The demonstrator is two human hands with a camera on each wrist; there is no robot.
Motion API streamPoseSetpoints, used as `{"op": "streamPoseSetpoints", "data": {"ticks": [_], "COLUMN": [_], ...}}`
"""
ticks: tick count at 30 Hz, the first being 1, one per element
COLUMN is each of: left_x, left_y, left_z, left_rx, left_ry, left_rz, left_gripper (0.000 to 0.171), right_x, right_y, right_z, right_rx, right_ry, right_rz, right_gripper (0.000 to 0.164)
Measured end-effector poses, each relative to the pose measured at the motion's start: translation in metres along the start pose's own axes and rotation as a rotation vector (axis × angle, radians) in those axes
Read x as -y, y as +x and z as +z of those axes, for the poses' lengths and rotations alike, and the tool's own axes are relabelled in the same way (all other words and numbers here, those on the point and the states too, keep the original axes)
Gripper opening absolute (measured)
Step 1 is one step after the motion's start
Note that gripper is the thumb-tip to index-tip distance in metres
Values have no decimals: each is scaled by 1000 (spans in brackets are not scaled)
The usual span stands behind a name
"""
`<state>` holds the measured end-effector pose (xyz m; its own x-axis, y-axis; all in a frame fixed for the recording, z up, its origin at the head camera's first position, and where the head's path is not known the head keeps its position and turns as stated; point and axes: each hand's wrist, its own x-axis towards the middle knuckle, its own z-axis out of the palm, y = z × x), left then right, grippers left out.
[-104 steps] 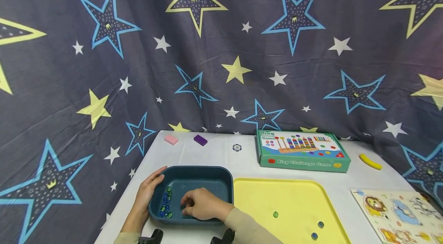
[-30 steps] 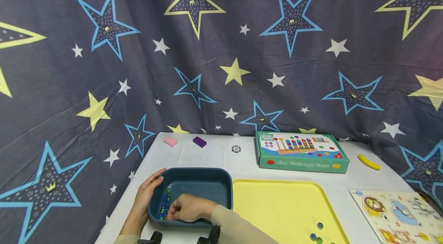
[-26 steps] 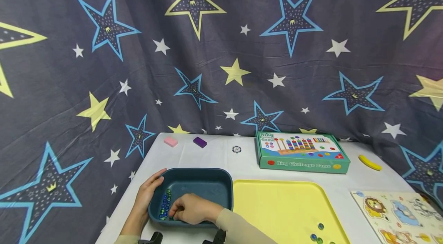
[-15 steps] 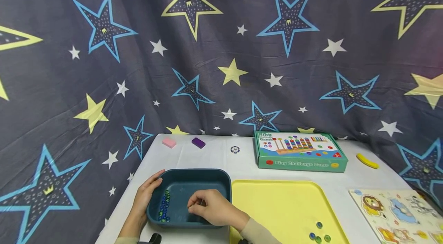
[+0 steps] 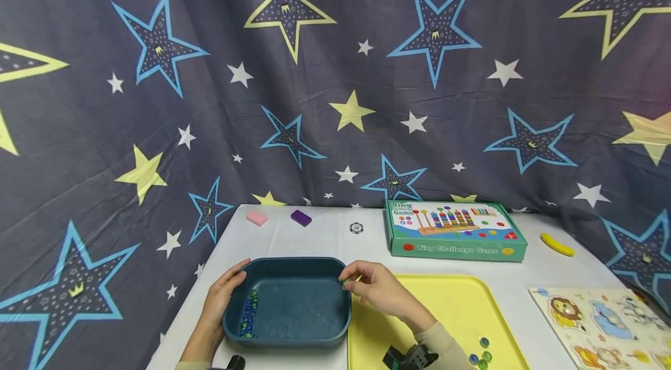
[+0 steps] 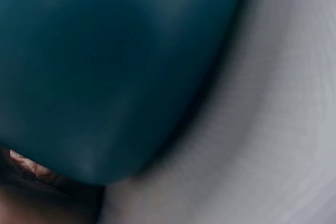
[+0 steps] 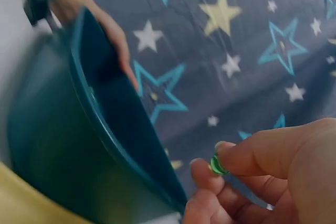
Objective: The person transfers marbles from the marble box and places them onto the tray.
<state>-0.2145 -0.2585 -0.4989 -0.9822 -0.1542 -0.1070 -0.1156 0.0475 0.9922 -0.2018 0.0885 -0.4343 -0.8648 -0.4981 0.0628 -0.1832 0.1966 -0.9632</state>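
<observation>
Your right hand [image 5: 381,289] pinches a green marble [image 7: 217,164] between thumb and index finger, up by the right rim of the dark teal bin [image 5: 290,342], near where it borders the yellow tray [image 5: 430,306]. The marble looks like clear glass with a green swirl, so expect it light, hard and slick, likely to squirt away under an uneven squeeze; take it across its widest part with opposing pads. Your left hand [image 5: 217,300] rests on the bin's outer left side, fingers fairly straight, though the left wrist view is too blurred to show how firmly they press. The bin is smooth and round-cornered, probably stiff, light plastic that is best steadied at the rim. Blue and green marbles [image 5: 249,314] line its left side, four loose marbles [image 5: 487,356] sit in the shallow tray, and white cloth covers the surface [image 5: 320,239].
</observation>
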Motion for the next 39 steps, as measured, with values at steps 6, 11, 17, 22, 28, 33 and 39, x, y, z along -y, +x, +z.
{"op": "streamPoseSetpoints", "data": {"ticks": [6,11,17,22,28,33,39], "left_x": [-1,0,-1,-2,-4,-5,-4], "left_y": [0,0,-2,-1,-2,-3,-3], "left_z": [1,1,1,1,1,1,0], "left_rx": [6,6,13,3,19,18,11], "left_ry": [-20,-22,-22,-24,-33,-35,-33], "left_rz": [-24,-5,-6,6,19,13,1], "left_gripper": [48,49,50,48,48,47,48], "right_x": [0,-42,-65,-74,-76,-75,-74], "right_y": [-7,-3,0,2,3,4,4], "right_z": [-24,-38,-40,-35,-29,-28,-29], "right_rx": [-140,-153,-117,-154,-241,-246,-206], "right_ry": [-118,-165,-171,-300,-510,-543,-533], "right_rz": [43,92,128,106,75,64,64], "right_gripper": [12,18,17,11,4,5,5]}}
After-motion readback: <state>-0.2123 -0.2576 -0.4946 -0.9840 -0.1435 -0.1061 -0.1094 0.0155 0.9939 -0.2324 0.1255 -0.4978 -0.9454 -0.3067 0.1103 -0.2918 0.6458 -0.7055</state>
